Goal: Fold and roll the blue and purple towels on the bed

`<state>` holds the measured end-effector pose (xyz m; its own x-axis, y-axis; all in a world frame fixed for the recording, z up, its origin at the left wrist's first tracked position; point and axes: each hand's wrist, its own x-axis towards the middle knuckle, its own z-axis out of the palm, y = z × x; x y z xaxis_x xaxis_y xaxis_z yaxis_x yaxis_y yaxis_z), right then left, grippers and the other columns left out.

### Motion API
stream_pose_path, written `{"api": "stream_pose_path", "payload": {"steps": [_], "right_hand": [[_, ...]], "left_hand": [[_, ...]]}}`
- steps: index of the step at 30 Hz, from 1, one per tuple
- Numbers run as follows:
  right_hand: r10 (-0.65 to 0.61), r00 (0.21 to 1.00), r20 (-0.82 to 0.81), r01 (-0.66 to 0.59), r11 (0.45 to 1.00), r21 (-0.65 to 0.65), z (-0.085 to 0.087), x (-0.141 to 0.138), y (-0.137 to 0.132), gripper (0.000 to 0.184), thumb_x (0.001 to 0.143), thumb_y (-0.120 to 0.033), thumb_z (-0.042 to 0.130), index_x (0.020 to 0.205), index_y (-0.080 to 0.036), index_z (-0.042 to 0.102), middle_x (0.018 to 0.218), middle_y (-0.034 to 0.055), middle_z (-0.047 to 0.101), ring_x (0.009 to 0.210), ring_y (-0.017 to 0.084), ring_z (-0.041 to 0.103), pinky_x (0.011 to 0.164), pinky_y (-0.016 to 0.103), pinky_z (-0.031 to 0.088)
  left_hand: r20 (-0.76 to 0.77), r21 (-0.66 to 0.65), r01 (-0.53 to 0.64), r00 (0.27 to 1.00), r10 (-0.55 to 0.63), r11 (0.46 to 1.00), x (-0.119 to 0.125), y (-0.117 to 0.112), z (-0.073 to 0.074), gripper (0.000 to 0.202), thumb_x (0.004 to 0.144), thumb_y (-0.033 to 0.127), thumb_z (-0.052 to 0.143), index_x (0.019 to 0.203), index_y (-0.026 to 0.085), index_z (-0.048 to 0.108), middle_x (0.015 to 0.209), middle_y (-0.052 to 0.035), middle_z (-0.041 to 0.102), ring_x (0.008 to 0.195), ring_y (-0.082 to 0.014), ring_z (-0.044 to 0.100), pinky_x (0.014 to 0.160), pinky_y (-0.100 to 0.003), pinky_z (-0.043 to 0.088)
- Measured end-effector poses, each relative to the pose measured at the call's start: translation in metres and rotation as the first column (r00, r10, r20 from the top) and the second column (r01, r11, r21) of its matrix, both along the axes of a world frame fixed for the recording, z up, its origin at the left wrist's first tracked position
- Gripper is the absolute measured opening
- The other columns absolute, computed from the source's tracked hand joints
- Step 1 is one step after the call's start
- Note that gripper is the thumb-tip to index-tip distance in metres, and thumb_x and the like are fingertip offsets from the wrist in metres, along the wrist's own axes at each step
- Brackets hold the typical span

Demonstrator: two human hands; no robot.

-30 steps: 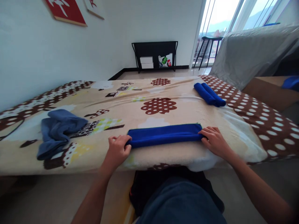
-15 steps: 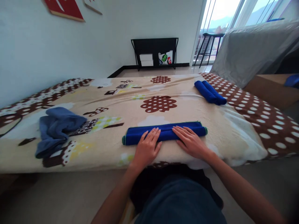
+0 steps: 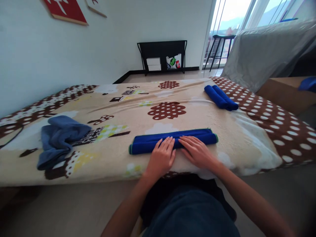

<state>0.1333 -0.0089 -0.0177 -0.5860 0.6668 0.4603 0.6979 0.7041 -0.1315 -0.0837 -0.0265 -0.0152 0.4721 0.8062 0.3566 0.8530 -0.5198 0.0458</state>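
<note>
A rolled blue towel (image 3: 143, 144) with green edging lies crosswise near the front edge of the bed. My left hand (image 3: 163, 153) rests on its middle, fingers stretched out over the roll. Just to the right, my right hand (image 3: 196, 149) lies on the same towel with its fingers flat. The fingertips of the two hands are close together. Part of the towel is hidden under them. Toward the back right sit other rolled blue cloths (image 3: 221, 97), side by side. A crumpled grey-blue cloth (image 3: 60, 136) lies at the left.
The bed is covered by a patterned beige blanket (image 3: 123, 115) with a brown dotted border. Against the far wall stands a black shelf (image 3: 161, 49) with white boxes. A cardboard box (image 3: 278, 89) and a plastic-covered piece of furniture (image 3: 266, 49) are at the right.
My left hand has slid right along the towel and my right hand slightly left, so they are closer together. The towel stays in place.
</note>
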Motion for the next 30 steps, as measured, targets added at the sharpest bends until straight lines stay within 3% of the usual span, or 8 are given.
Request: {"api": "stream_pose_path", "payload": {"steps": [2, 5, 10, 14, 18, 21, 27, 30], "right_hand": [[0.000, 1.000, 0.020, 0.001, 0.998, -0.056, 0.004, -0.015, 0.009, 0.048, 0.103, -0.041, 0.040, 0.139, -0.013, 0.056, 0.141, 0.0105, 0.058, 0.132, 0.023, 0.053, 0.113, 0.043, 0.043], [-0.084, 0.995, 0.049, 0.089, 0.991, -0.102, 0.001, -0.004, 0.026, 0.053, 0.102, -0.052, 0.038, 0.138, -0.017, 0.057, 0.141, 0.0099, 0.058, 0.131, 0.024, 0.054, 0.111, 0.046, 0.043], [-0.223, 0.971, 0.087, 0.230, 0.969, -0.085, -0.014, 0.071, 0.041, 0.056, 0.102, -0.054, 0.035, 0.141, -0.018, 0.054, 0.144, 0.0089, 0.055, 0.134, 0.024, 0.051, 0.112, 0.047, 0.041], [-0.226, 0.970, 0.087, 0.228, 0.974, -0.014, -0.019, 0.115, 0.033, 0.054, 0.103, -0.048, 0.039, 0.149, -0.019, 0.044, 0.149, 0.0093, 0.049, 0.139, 0.024, 0.046, 0.115, 0.047, 0.038], [-0.212, 0.977, 0.039, 0.206, 0.972, 0.113, -0.020, 0.123, 0.013, 0.050, 0.100, -0.034, 0.047, 0.147, -0.019, 0.045, 0.152, 0.0100, 0.045, 0.138, 0.026, 0.046, 0.112, 0.047, 0.037], [-0.174, 0.985, 0.017, 0.171, 0.979, 0.110, -0.021, 0.118, 0.009, 0.044, 0.093, -0.024, 0.052, 0.137, -0.019, 0.055, 0.140, 0.0084, 0.058, 0.127, 0.025, 0.054, 0.106, 0.044, 0.041], [-0.258, 0.964, 0.058, 0.261, 0.964, -0.055, -0.003, 0.105, 0.051, 0.027, 0.085, -0.020, 0.051, 0.105, -0.016, 0.070, 0.101, 0.0090, 0.072, 0.100, 0.025, 0.063, 0.095, 0.042, 0.044], [-0.365, 0.920, 0.142, 0.372, 0.928, -0.022, 0.008, 0.078, 0.065, 0.027, 0.088, -0.017, 0.046, 0.100, -0.014, 0.071, 0.103, 0.0143, 0.071, 0.105, 0.029, 0.061, 0.097, 0.046, 0.042]], "left_hand": [[0.006, -0.056, -0.024, 1.000, 0.025, 0.998, 0.008, 0.011, 0.004, 0.047, 0.102, 0.033, 0.036, 0.142, 0.013, 0.051, 0.146, -0.0122, 0.055, 0.137, -0.0231, 0.049, 0.116, -0.044, 0.036], [-0.010, -0.105, -0.138, 0.990, 0.138, 0.985, -0.014, 0.023, 0.008, 0.049, 0.103, 0.045, 0.035, 0.138, 0.018, 0.056, 0.146, -0.0103, 0.055, 0.136, -0.0251, 0.050, 0.111, -0.046, 0.041], [-0.065, -0.074, -0.269, 0.962, 0.265, 0.960, -0.090, 0.020, 0.004, 0.052, 0.102, 0.049, 0.034, 0.140, 0.020, 0.054, 0.149, -0.0101, 0.052, 0.138, -0.0277, 0.048, 0.110, -0.049, 0.039], [-0.065, 0.035, -0.193, 0.979, 0.195, 0.981, -0.123, 0.006, -0.002, 0.047, 0.102, 0.041, 0.038, 0.144, 0.022, 0.049, 0.152, -0.0105, 0.048, 0.141, -0.0274, 0.044, 0.114, -0.050, 0.029], [-0.033, 0.211, -0.184, 0.980, 0.195, 0.960, -0.129, -0.014, -0.003, 0.047, 0.098, 0.027, 0.047, 0.145, 0.025, 0.046, 0.154, -0.0119, 0.045, 0.139, -0.0279, 0.045, 0.111, -0.050, 0.025], [-0.030, 0.160, -0.154, 0.987, 0.161, 0.975, -0.131, -0.019, -0.003, 0.046, 0.091, 0.018, 0.050, 0.137, 0.025, 0.052, 0.142, -0.0099, 0.058, 0.129, -0.0266, 0.055, 0.103, -0.046, 0.031], [0.000, 0.036, -0.300, 0.954, 0.300, 0.953, -0.124, 0.020, 0.011, 0.033, 0.085, 0.016, 0.048, 0.113, 0.020, 0.065, 0.114, -0.0095, 0.072, 0.107, -0.0277, 0.064, 0.094, -0.048, 0.035], [-0.091, 0.057, -0.355, 0.929, 0.359, 0.933, -0.097, 0.042, 0.022, 0.032, 0.085, 0.014, 0.045, 0.109, 0.017, 0.066, 0.115, -0.0140, 0.071, 0.110, -0.0317, 0.062, 0.097, -0.053, 0.035]]}}
